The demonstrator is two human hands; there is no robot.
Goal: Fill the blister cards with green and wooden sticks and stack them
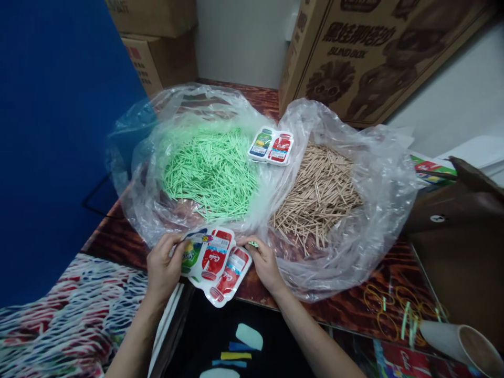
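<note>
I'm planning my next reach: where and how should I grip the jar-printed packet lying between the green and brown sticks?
Probably pinch the near edge of the jar-printed packet from above and below, coming from your side: it lies face up on plastic film, that edge uncovered.

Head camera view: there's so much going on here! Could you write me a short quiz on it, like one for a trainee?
1. Multiple choice: which pile lies in the plastic bag on the right?
A) green sticks
B) brown sticks
C) yellow bands

2. True or false: the left hand is gripping a printed pack.

3. Fill in the missing word: the large cardboard box at the back reads "BLIND ____".

Key: 1. B; 2. True; 3. BOX
</note>
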